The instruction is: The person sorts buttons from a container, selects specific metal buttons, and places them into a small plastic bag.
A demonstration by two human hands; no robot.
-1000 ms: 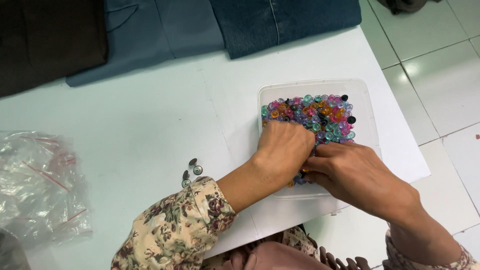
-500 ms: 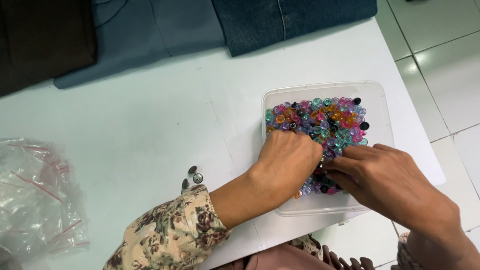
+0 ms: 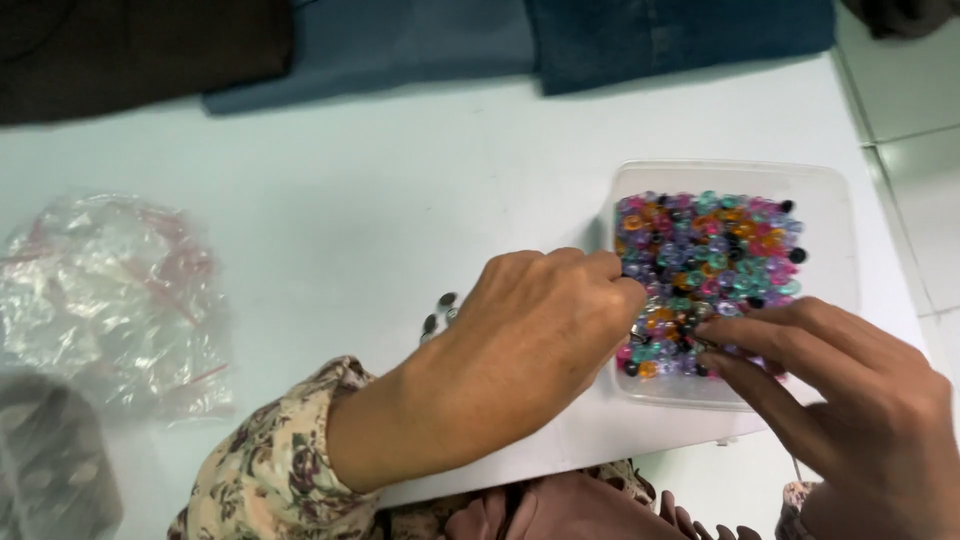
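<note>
Beads: a heap of small translucent beads [image 3: 712,262] in pink, purple, teal, orange and black fills the clear plastic tray [image 3: 832,215] at the right of the white table [image 3: 350,200].
Left hand: the left hand [image 3: 535,335] rests knuckles up at the tray's near left edge, fingertips curled down among the beads; whether they pinch anything I cannot tell.
Right hand: the right hand [image 3: 850,400] comes in from the near right, its fingers [image 3: 760,330] pinched together at the near beads; what they hold is too small to tell.
Small metal pieces: several [image 3: 440,310] lie on the table just left of the left hand.
Plastic bags: crumpled clear bags [image 3: 110,290] lie at the left.
Cloth: dark folded fabric [image 3: 660,35] lies along the far edge.
</note>
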